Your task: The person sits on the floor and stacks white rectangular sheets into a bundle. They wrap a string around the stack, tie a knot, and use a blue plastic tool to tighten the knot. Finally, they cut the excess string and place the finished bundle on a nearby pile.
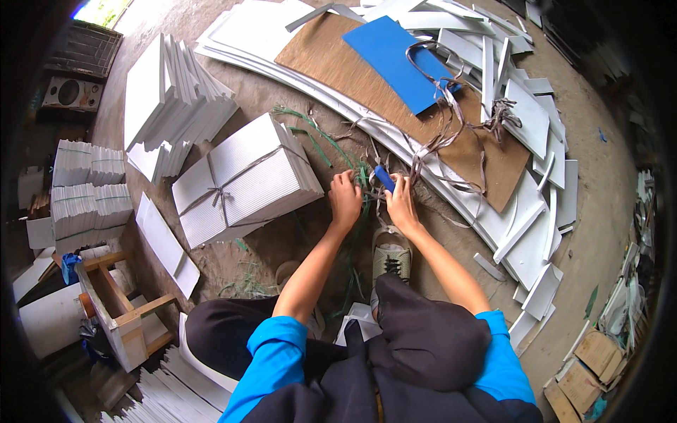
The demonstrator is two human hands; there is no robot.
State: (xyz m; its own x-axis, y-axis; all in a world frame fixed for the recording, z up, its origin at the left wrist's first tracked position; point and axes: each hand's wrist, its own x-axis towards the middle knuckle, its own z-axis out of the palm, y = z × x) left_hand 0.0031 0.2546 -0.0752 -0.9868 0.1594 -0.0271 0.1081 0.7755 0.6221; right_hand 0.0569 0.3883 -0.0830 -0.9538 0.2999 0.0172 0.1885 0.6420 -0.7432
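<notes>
My right hand point(401, 204) is closed round a blue-handled hand tool point(384, 178); its slim dark end points away from me, and its exact kind is unclear. Close by on the left, the fingers of my left hand point(345, 200) are bent together at a tangle of green plastic string point(362, 175), which they seem to pinch. Strands of it trail above and below the fingers. Left of that hand lies a stack of white ribbed boards point(243, 180), bound crosswise with grey-brown cord knotted on top. My shoe point(391, 262) stands just below my right hand.
Beyond my hands spread white panels, a brown board point(321, 49), a blue sheet point(391, 60) and tangled cord point(451, 106). White offcuts point(522, 233) are heaped at the right. Far left stand more white stacks point(159, 99) and a wooden frame point(116, 317). Cardboard point(599, 352) lies lower right.
</notes>
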